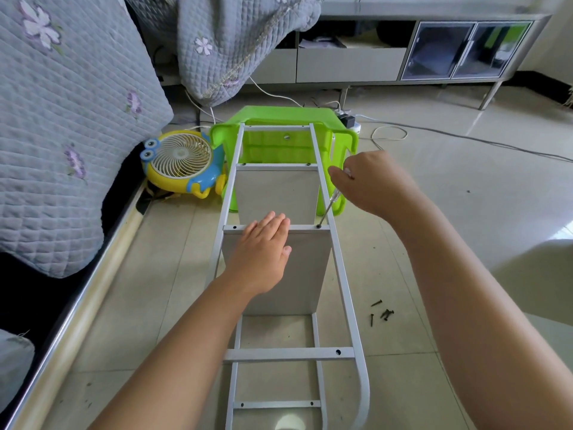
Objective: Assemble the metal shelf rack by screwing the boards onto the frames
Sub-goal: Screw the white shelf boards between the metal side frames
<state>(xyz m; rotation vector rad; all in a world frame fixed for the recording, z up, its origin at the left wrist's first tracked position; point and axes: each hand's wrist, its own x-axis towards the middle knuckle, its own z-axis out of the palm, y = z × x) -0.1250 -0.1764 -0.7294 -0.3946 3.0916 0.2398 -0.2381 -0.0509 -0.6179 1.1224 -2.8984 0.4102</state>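
Hands: left (263, 243) presses board (297, 274), right (372, 181) grips screwdriver (328, 209).

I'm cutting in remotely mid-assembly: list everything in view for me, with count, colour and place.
metal frame: one, grey, lying centre floor
boards: two, pale grey, standing at the frame's rungs
screwdriver: one, silver shaft, tip at right hole of middle rung
loose screws: small cluster, black, floor right of frame
stool: one, green, behind frame
fan: one, yellow and blue, left of stool
quilt: grey, floral, left
cabinet: one, grey, rear
cables: white and dark, rear floor
left hand: flat on nearer board
right hand: grips screwdriver
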